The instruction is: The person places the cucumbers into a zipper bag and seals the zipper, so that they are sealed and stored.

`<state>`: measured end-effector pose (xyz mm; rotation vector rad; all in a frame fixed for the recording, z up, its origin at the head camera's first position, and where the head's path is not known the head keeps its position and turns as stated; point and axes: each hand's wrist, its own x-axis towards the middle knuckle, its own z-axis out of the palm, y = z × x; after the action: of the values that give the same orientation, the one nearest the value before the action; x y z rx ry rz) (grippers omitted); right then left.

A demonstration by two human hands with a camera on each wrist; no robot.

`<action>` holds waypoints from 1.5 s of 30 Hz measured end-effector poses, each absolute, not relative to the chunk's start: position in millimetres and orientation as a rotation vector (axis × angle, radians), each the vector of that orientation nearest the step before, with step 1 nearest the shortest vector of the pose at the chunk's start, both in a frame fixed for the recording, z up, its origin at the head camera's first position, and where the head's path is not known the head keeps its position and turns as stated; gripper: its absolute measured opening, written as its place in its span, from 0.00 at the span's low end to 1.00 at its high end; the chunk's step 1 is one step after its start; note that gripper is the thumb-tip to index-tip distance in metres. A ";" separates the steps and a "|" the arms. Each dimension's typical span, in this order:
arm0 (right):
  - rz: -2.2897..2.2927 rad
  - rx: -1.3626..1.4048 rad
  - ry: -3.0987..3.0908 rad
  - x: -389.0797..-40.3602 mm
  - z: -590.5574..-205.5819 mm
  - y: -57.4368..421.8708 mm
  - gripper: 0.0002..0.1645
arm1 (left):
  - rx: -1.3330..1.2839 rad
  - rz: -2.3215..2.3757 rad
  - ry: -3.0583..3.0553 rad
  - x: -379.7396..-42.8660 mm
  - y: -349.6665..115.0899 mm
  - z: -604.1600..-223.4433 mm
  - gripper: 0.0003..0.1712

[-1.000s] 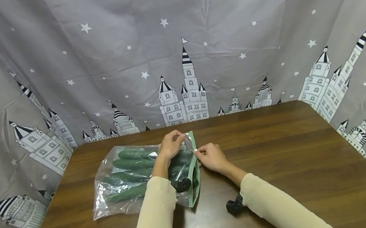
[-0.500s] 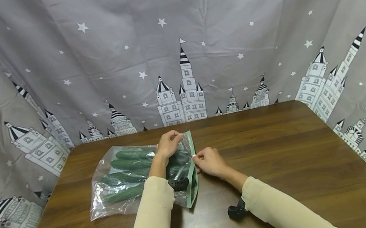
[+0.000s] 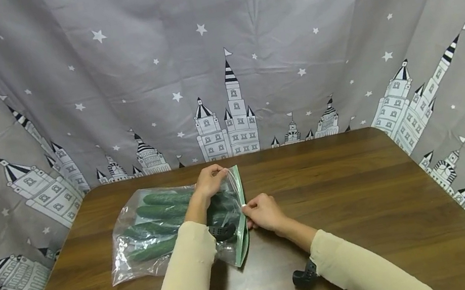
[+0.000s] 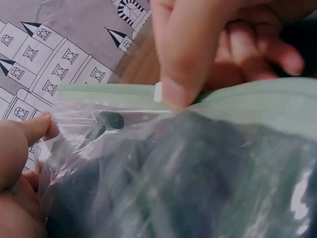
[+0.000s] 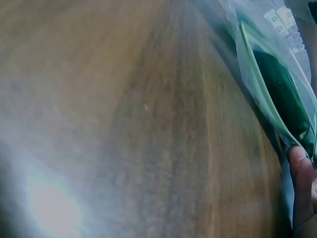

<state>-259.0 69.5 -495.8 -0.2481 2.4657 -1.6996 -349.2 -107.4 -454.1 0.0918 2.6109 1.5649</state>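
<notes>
A clear zip bag (image 3: pixel 120 269) with a green zip strip (image 3: pixel 241 240) lies on its side, several long cucumbers (image 3: pixel 162 211) inside it. At the bag's far corner, beside the strip, my left hand (image 3: pixel 208 182) grips the plastic between thumb and fingers. My right hand (image 3: pixel 266 212) pinches the small white slider (image 4: pixel 158 92) partway along the strip. From the far corner to the slider, the strip's edges lie together in the left wrist view. On the near side the mouth gapes in the right wrist view, showing a cucumber (image 5: pixel 280 89) within.
The bag lies on a brown wooden table (image 3: pixel 338 199), left of centre. Behind the table hangs a grey curtain (image 3: pixel 284 13) printed with castles and stars. A black wrist camera (image 3: pixel 305 275) sits under the right sleeve.
My right hand has drawn the slider along the strip toward the near side. The left hand keeps its grip at the far corner.
</notes>
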 end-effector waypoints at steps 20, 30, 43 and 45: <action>-1.853 -0.127 2.222 -232.7 -496.4 68.8 0.14 | 0.105 1.606 2.576 -354.8 -109.2 -451.4 0.11; -2.035 -0.099 2.141 -218.0 -497.7 57.9 0.11 | 0.124 1.586 2.576 -351.0 -109.4 -450.3 0.11; -2.025 0.070 2.019 -214.9 -489.0 59.3 0.12 | 0.101 1.621 2.569 -355.0 -112.1 -452.6 0.12; -2.022 0.082 2.015 -214.4 -487.4 59.5 0.12 | 0.106 1.634 2.559 -355.0 -112.2 -452.7 0.12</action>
<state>-214.4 59.5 -487.4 0.0824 2.0145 -2.0219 -355.0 -112.2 -452.7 0.1058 2.5590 1.6344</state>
